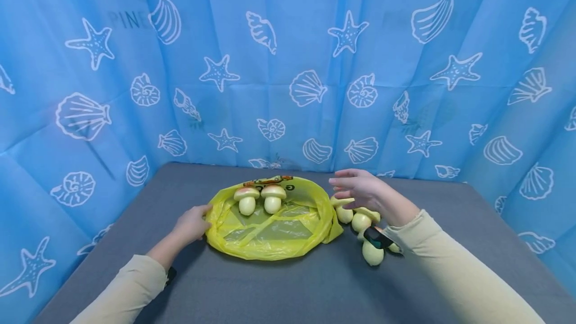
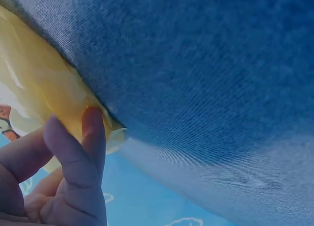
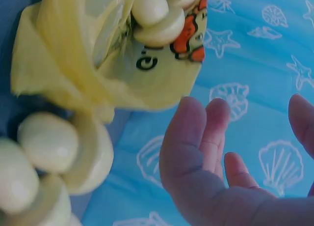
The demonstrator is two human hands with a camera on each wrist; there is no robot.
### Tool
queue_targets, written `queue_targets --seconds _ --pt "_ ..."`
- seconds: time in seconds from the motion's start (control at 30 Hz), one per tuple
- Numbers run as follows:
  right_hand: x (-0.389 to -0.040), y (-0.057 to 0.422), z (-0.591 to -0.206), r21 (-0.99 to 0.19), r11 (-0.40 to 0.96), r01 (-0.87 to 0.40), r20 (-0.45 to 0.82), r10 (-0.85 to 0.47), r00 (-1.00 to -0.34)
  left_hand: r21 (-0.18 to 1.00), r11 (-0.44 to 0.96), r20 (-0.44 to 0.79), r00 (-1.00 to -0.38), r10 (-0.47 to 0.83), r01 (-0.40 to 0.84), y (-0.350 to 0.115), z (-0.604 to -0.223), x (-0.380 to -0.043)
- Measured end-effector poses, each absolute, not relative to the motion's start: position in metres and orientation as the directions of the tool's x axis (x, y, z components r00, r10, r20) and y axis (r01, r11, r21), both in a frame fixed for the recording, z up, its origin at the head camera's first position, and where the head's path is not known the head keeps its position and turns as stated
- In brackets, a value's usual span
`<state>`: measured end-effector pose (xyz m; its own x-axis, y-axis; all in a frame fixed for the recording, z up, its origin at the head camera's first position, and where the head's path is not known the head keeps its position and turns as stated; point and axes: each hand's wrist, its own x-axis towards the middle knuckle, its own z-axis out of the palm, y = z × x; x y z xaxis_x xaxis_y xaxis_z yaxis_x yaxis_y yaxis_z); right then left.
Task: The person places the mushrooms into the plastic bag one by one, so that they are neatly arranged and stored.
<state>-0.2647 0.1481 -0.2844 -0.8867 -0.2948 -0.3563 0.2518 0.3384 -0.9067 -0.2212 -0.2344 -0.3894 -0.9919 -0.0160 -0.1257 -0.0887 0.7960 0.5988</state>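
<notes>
A yellow plastic bag (image 1: 270, 249) lies spread with its mouth wide, and two toy mushrooms (image 1: 272, 199) are inside at its back. At the bag's left rim, my left hand (image 1: 191, 223) pinches the plastic; the left wrist view has its fingers (image 2: 93, 132) against the yellow film. My right hand (image 1: 362, 189) hovers over several more mushrooms (image 1: 361, 222) to the right of the bag, its fingers apart and holding nothing. In the right wrist view the same loose mushrooms (image 3: 49, 142) sit left of that hand. The hand and wristband hide parts of them.
A grey cloth (image 1: 288, 294) covers the table. Behind it and along both sides hangs a blue curtain (image 1: 279, 64) with white shell and starfish prints. A dark band (image 1: 377, 237) is on the right wrist.
</notes>
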Motion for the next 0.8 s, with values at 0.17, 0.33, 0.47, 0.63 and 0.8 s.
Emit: queue_targets --seconds 0.17,0.33,0.47,0.63,0.8 --pt "-0.261 0.168 -0.281 -0.909 0.338 0.244 -0.345 -0.281 -0.895 0.609 0.789 -0.113 -0.993 -0.015 -0.082 -0.235 -0.39 -0.221" --pt "-0.259 0.183 -0.284 -0.908 0.339 0.245 -0.343 -0.269 -0.9 0.601 0.794 -0.12 -0.993 -0.023 -0.091 -0.235 -0.39 -0.221" --pt "-0.258 0.193 -0.287 -0.911 0.334 0.242 -0.338 -0.271 -0.901 0.602 0.792 -0.128 -0.991 -0.03 -0.101 -0.234 -0.39 -0.221" --pt "-0.257 0.208 -0.291 -0.912 0.349 0.214 -0.318 -0.274 -0.908 0.599 0.794 -0.129 -0.991 -0.032 -0.104 -0.234 -0.389 -0.221" --pt "-0.257 0.224 -0.297 -0.905 0.38 0.192 -0.305 -0.266 -0.914 0.599 0.793 -0.139 -0.99 -0.035 -0.112 -0.234 -0.388 -0.221"
